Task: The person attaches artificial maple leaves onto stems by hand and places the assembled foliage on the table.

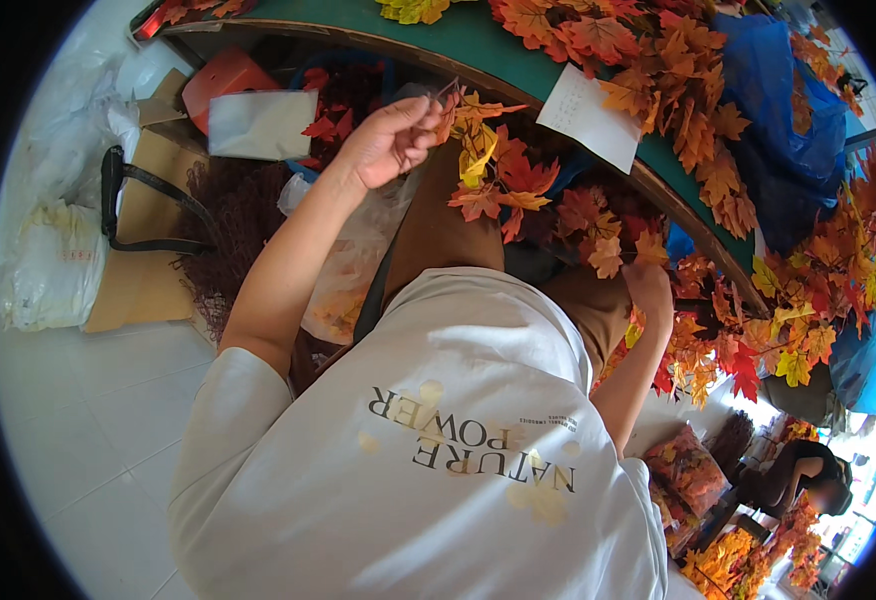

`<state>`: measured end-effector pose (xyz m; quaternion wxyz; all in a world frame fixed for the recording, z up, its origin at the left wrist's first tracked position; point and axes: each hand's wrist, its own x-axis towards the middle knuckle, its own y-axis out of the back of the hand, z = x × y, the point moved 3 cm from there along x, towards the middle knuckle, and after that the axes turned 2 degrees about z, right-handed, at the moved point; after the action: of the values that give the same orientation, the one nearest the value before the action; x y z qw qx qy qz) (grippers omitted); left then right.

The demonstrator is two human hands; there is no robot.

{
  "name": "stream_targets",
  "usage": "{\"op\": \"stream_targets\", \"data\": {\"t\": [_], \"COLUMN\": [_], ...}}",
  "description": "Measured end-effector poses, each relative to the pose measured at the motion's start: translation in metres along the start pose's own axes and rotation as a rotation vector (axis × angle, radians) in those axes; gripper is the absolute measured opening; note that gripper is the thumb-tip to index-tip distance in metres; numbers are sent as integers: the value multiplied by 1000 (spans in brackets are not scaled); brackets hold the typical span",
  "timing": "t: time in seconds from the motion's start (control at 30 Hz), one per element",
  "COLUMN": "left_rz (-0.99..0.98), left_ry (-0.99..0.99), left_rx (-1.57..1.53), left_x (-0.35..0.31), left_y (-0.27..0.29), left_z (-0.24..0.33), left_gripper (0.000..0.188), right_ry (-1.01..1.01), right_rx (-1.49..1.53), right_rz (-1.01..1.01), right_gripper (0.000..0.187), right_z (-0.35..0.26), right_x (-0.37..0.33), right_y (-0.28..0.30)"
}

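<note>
Artificial maple leaves in red, orange and yellow hang across my lap as a garland (pixel 525 178). My left hand (pixel 395 140) is raised at its left end, thumb and fingers pinched on a thin stem beside the upper leaves. Farther right and lower, my right hand (pixel 648 290) is closed at the garland's other part, next to an orange leaf (pixel 606 257). Leaves partly cover those fingers, so the exact grip point is hidden. The leaves between my hands hang in front of the table edge, over my brown trousers.
A green table (pixel 388 32) with a wooden edge curves ahead, bearing a white paper (pixel 590 118), leaf bunches (pixel 686 100) and a blue plastic bag (pixel 783 130). Left are a cardboard box (pixel 143 250), dark twigs (pixel 223 240) and a red container (pixel 226 85). Another person (pixel 798 475) sits far right.
</note>
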<state>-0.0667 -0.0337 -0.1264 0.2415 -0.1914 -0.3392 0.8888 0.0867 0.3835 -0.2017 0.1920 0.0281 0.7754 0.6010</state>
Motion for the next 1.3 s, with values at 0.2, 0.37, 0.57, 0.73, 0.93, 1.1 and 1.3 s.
{"op": "stream_targets", "data": {"t": [0.2,0.37,0.57,0.73,0.93,1.1,1.3], "left_rz": [-190,-124,-119,-175,-432,-728,273], "left_ry": [-26,-45,-120,-165,-91,-46,-273], "left_rx": [73,248,471,408,-420,-530,-311], "left_x": [-3,-5,0,15,5,-2,23], "left_y": [-38,-60,-101,-125,-127,-101,-61], "left_z": [-22,-35,-51,-61,-102,-104,-95], "left_gripper": [16,12,9,32,25,24,25], "right_ry": [379,687,693,408,554,424,509], "right_rx": [924,1367,1457,1396,1289,1362,1088], "right_rz": [318,-238,58,176,-94,-56,463], "right_gripper": [22,26,30,19,16,18,18], "right_z": [-96,-173,-188,-158,-136,-121,-154], "right_x": [-18,-43,-19,-5,-29,-7,62], "right_y": [63,78,73,75,98,125,178]}}
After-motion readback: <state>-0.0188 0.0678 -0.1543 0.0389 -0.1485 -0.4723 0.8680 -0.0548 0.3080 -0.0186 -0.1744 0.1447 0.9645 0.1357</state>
